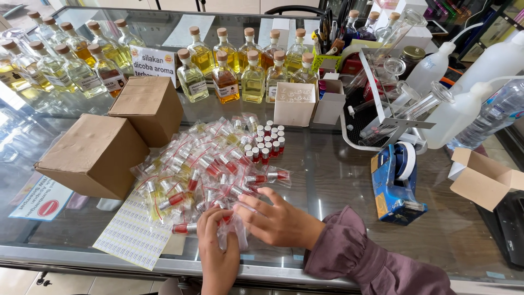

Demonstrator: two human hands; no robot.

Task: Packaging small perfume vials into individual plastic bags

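Left hand (pixel 218 248) and right hand (pixel 278 218) together pinching a small clear plastic bag (pixel 232 232), pile of bagged red-capped vials (pixel 202 169) just beyond, sticker sheet (pixel 132 235) left, glass surface (pixel 327 180)

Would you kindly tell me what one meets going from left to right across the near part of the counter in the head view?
Near cardboard box → sheet of small labels → left hand → right hand, both on a small clear bag → blue tape dispenser → open small carton.
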